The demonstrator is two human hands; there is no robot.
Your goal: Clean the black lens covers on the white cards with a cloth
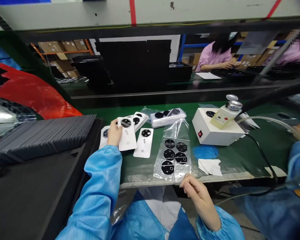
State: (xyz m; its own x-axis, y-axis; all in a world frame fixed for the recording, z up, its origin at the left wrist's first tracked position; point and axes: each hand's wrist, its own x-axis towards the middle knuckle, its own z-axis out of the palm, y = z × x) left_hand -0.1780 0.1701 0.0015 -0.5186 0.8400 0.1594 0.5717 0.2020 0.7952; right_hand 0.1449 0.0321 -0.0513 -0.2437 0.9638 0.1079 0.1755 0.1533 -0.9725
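Note:
My left hand (114, 133) is closed on the edge of a white phone back cover (127, 138) with a round black camera area, held slightly tilted above the bench. Partly hidden behind that hand lies another white cover (103, 136). Just right of the held one, a further white cover (143, 143) rests flat, and a small stack of covers (140, 120) sits behind. A clear sheet of round black camera stickers (175, 156) lies on the green bench. At its lower front edge is my right hand (196, 193), fingers curled together; what they pinch, if anything, is hidden.
A white box (218, 130) with a red switch carries a pump bottle (226, 113). Blue film (205, 152) and a white wipe (210, 166) lie in front. Wrapped covers (168, 117) sit behind. A black tray (27, 190) with grey dividers stands left. Co-worker (216, 55) sits opposite.

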